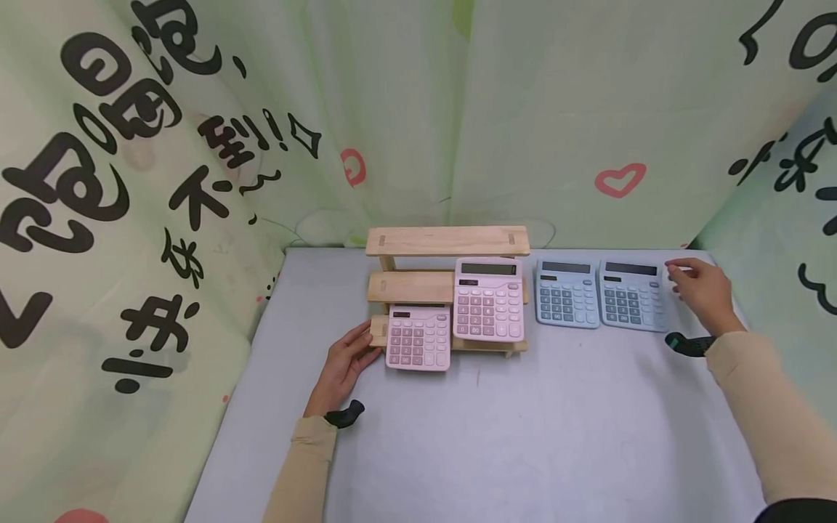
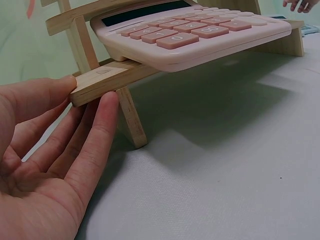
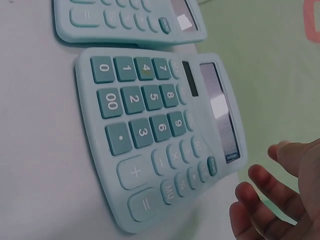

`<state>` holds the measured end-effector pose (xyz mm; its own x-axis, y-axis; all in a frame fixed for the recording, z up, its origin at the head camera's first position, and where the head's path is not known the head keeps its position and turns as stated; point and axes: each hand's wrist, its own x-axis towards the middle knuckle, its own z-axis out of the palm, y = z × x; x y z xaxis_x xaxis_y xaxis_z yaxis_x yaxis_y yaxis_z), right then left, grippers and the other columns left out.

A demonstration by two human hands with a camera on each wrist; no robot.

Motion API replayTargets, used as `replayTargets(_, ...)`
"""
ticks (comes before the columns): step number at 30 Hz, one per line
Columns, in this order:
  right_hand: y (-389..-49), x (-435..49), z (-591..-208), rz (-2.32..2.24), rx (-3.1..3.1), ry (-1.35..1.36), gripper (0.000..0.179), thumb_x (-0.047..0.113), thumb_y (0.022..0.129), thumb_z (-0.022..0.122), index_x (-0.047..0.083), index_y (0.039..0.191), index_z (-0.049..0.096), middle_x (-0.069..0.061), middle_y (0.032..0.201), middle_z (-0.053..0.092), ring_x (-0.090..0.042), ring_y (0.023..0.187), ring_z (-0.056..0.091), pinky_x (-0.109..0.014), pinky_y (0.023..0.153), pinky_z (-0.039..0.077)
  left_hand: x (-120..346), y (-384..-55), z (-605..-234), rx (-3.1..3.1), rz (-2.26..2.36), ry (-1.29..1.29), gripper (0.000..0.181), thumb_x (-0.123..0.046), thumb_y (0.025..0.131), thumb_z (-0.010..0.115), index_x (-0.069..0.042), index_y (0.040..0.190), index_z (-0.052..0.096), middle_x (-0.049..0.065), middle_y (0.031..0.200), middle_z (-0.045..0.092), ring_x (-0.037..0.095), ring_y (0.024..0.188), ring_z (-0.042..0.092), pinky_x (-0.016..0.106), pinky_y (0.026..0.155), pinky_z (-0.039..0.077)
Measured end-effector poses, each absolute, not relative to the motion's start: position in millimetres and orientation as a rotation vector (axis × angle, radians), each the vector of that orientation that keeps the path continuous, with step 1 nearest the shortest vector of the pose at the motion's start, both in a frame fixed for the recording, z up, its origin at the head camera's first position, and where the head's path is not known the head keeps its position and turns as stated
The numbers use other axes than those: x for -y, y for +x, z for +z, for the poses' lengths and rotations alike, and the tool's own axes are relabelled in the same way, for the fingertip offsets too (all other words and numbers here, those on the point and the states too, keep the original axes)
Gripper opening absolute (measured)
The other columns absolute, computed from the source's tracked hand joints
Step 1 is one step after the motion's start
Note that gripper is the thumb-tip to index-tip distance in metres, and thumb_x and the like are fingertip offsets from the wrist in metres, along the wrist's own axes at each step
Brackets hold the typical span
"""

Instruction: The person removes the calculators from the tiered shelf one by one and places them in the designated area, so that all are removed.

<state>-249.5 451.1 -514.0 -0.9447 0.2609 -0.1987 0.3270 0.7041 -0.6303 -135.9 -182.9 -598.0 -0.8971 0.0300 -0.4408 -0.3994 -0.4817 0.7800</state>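
Pale green curtains [image 1: 536, 109] printed with black lettering and a red heart [image 1: 620, 180] stand behind and beside the white desk [image 1: 523, 436]. On it sits a light wooden stand [image 1: 447, 241] with three stepped shelves, and two pink calculators lie on it. One, the lower pink calculator [image 1: 418, 341], slopes forward on the bottom shelf towards the left, its top end tucked under the middle shelf. Its neighbour, the upper pink calculator [image 1: 488, 301], lies over the right part of the middle shelf, its dark screen fully in sight. Both have pale pink bodies, deeper pink number keys and light keys down the right side. To the right of the stand, the left blue calculator [image 1: 567, 294] and the right blue calculator [image 1: 633, 296] lie side by side, directly on the desk; their number keys are a darker blue with white figures, and the screens catch a pale reflection.

My left grip [image 1: 341, 363] pinches the left end of the bottom shelf, thumb above and a finger beneath. My right grip [image 1: 706, 290] is loose, fingers slightly bent, just beside the right blue calculator and holding nothing.
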Motion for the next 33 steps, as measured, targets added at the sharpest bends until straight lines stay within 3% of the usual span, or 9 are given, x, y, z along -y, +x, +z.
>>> replayTargets(4,-243.0,-441.7,-506.1,-1.106,-2.824,0.460,0.063,0.045,0.113,0.034,-0.001,0.156,0.042,-0.035,0.148,0.046,-0.049,0.123,0.055,-0.008,0.067,0.038,182.7,-135.8,-597.2,-1.435,2.441,-0.556,0.049,-0.011,0.105,0.062,-0.011,0.153,0.051,0.013,0.155,0.051,0.019,0.127,0.065,0.030,0.103,0.060)
replayTargets(8,-235.8,-428.4,-495.9,-1.131,-2.841,0.406,0.063,0.045,0.112,0.036,-0.001,0.155,0.044,-0.034,0.146,0.048,-0.047,0.119,0.056,-0.002,0.063,0.039,182.8,-135.9,-597.3,-1.434,2.438,-0.563,0.049,-0.011,0.105,0.062,-0.012,0.153,0.051,0.012,0.156,0.050,0.019,0.128,0.065,0.030,0.104,0.060)
replayTargets(17,-212.8,-402.2,-481.1,-1.193,-2.815,0.253,0.066,0.048,0.111,0.039,-0.001,0.155,0.044,-0.028,0.140,0.057,-0.024,0.104,0.060,-0.002,0.068,0.048,182.3,-135.7,-597.0,-1.439,2.444,-0.551,0.049,-0.010,0.105,0.061,-0.011,0.154,0.050,0.013,0.157,0.050,0.019,0.128,0.065,0.030,0.104,0.060)
replayTargets(20,-205.0,-395.6,-478.4,-1.218,-2.786,0.225,0.069,0.054,0.109,0.041,0.002,0.155,0.044,-0.016,0.134,0.064,-0.010,0.098,0.062,-0.002,0.071,0.049,182.2,-135.6,-597.1,-1.433,2.446,-0.553,0.049,-0.009,0.105,0.061,-0.011,0.153,0.050,0.013,0.156,0.051,0.019,0.127,0.065,0.030,0.103,0.060)
replayTargets(22,-200.2,-391.3,-476.8,-1.245,-2.758,0.208,0.072,0.057,0.108,0.043,0.004,0.156,0.043,0.001,0.125,0.068,0.002,0.093,0.061,-0.003,0.073,0.049,182.1,-136.0,-597.5,-1.423,2.448,-0.565,0.050,-0.009,0.104,0.062,-0.011,0.153,0.051,0.013,0.155,0.051,0.018,0.126,0.066,0.030,0.103,0.060)
replayTargets(25,-192.3,-385.3,-475.0,-1.330,-2.692,0.158,0.072,0.056,0.107,0.046,0.004,0.156,0.043,0.026,0.112,0.065,0.013,0.090,0.062,-0.003,0.076,0.051,182.1,-136.7,-598.3,-1.429,2.447,-0.566,0.050,-0.009,0.104,0.062,-0.011,0.153,0.051,0.014,0.156,0.051,0.017,0.125,0.067,0.030,0.103,0.060)
replayTargets(27,-187.3,-381.8,-474.7,-1.407,-2.627,0.114,0.068,0.052,0.108,0.048,0.004,0.156,0.042,0.034,0.109,0.062,0.016,0.092,0.063,-0.002,0.079,0.052,182.0,-137.3,-598.7,-1.434,2.445,-0.567,0.050,-0.009,0.105,0.062,-0.011,0.153,0.051,0.014,0.157,0.051,0.016,0.124,0.067,0.029,0.102,0.060)
replayTargets(33,-175.7,-376.1,-477.8,-1.668,-2.357,-0.002,0.053,0.038,0.110,0.052,0.010,0.155,0.043,0.033,0.117,0.067,0.010,0.103,0.069,-0.005,0.087,0.055,181.9,-138.2,-598.5,-1.434,2.438,-0.572,0.050,-0.008,0.106,0.059,-0.010,0.155,0.048,0.014,0.157,0.050,0.015,0.121,0.068,0.028,0.102,0.061)
